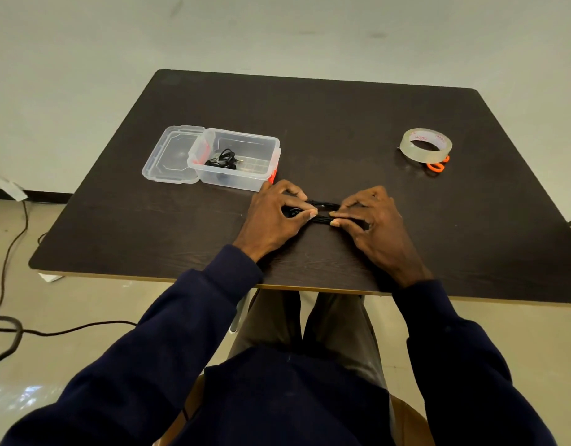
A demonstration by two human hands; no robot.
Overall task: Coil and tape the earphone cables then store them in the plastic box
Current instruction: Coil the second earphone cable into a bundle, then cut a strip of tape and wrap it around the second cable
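Hands [274, 217] [376, 220], cable [324, 206] near table [310, 275] front edge

The person wears a dark blue top [277, 397]. Its long left sleeve [181, 317] looks soft and thick and stops at the wrist, just behind the left hand [274, 217]. The right sleeve [454, 349] stops just behind the right hand [377, 226] too. Below the hands, the trousers [335, 323] are grey-brown.
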